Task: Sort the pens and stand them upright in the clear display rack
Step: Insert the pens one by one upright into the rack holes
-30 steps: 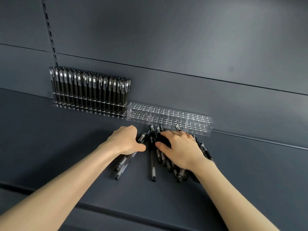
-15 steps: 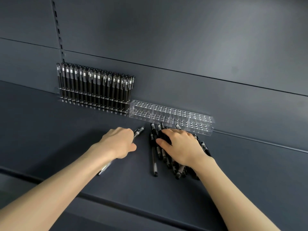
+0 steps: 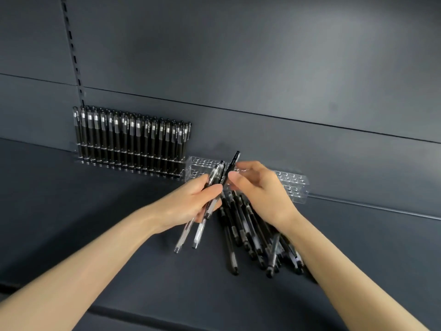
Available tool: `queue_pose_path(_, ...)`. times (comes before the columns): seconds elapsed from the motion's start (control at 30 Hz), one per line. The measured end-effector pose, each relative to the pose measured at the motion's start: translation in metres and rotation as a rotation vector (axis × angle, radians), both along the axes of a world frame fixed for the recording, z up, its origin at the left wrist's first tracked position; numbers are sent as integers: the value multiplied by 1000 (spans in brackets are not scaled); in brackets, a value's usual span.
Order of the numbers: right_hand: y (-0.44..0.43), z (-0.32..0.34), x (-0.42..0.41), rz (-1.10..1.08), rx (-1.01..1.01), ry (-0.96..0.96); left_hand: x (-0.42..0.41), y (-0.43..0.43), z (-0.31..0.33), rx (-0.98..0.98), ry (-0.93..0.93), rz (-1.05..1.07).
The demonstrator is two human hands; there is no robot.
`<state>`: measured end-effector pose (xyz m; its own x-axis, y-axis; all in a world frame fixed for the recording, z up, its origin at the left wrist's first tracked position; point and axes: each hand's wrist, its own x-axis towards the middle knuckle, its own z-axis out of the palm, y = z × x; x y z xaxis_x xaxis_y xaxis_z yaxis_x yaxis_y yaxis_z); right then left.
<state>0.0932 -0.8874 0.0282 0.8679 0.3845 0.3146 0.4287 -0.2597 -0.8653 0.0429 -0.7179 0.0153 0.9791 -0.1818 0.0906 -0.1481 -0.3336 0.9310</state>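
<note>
My left hand (image 3: pixel 191 201) gripped two clear pens (image 3: pixel 199 231); my right hand (image 3: pixel 260 189) pinched one black pen (image 3: pixel 235 158), centre frame, in front of one clear rack (image 3: pixel 293 185). A loose pile (image 3: pixel 250 235), count indeterminate, lay on the grey shelf (image 3: pixel 95 211).

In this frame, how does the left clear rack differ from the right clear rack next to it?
The left rack is packed with upright pens; the right rack's visible holes hold none. The left rack shows in full; the right rack sits partly behind the left hand, the right hand and their held pens. Both are clear plastic and stand side by side on the shelf against the back wall.
</note>
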Motion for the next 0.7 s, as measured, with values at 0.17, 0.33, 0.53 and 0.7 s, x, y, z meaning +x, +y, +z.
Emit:
queue_pose_path(0.17,27,21,16,-91,355,185,23,15,3,28,-147,-67)
queue_pose_path(0.33,58,34,35,-86,394,104,52,43,7,-39,-159,-100)
queue_pose_path(0.53,81,50,64,-275,463,-90,82,70,4,-39,-341,156)
queue_pose_path(0.7,106,48,85,-377,303,-353,77,79,-8,-266,-441,238)
